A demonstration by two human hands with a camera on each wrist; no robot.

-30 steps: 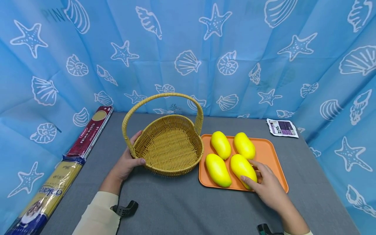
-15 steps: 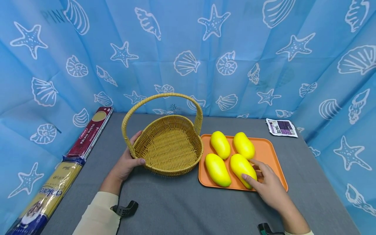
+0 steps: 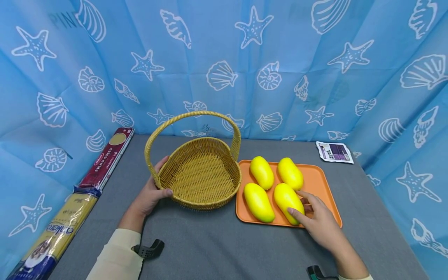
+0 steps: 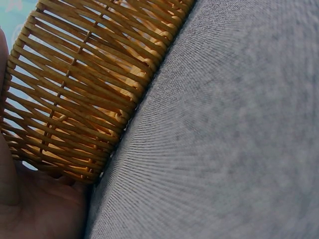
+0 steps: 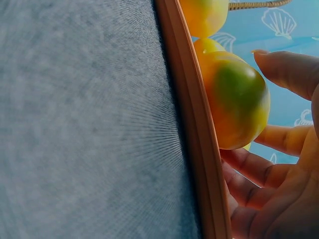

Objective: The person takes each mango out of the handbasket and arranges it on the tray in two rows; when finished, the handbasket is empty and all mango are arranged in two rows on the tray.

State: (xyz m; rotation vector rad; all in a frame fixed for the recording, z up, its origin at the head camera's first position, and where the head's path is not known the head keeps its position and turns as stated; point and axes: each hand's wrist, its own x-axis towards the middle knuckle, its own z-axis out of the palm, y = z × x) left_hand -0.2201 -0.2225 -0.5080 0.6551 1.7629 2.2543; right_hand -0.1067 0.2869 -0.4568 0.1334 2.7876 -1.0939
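A round wicker basket (image 3: pixel 203 179) with a tall arched handle stands on the grey table, its inside bare. My left hand (image 3: pixel 152 196) holds its left side, thumb along the front rim and palm against the woven wall (image 4: pixel 75 84). Right of the basket lies an orange tray (image 3: pixel 320 181) carrying several yellow mangoes. My right hand (image 3: pixel 320 219) is at the front right mango (image 3: pixel 288 202), fingers bent loosely along its right side. In the right wrist view the thumb (image 5: pixel 289 69) stands a little off this mango (image 5: pixel 237 99), whose end shows a green patch.
Along the left edge lie a red spaghetti packet (image 3: pixel 108 159) and a gold-and-blue pasta packet (image 3: pixel 57 233). A small white and purple sachet (image 3: pixel 335 152) is at the back right. A blue curtain (image 3: pixel 224 50) with shell prints encloses the table's back and sides.
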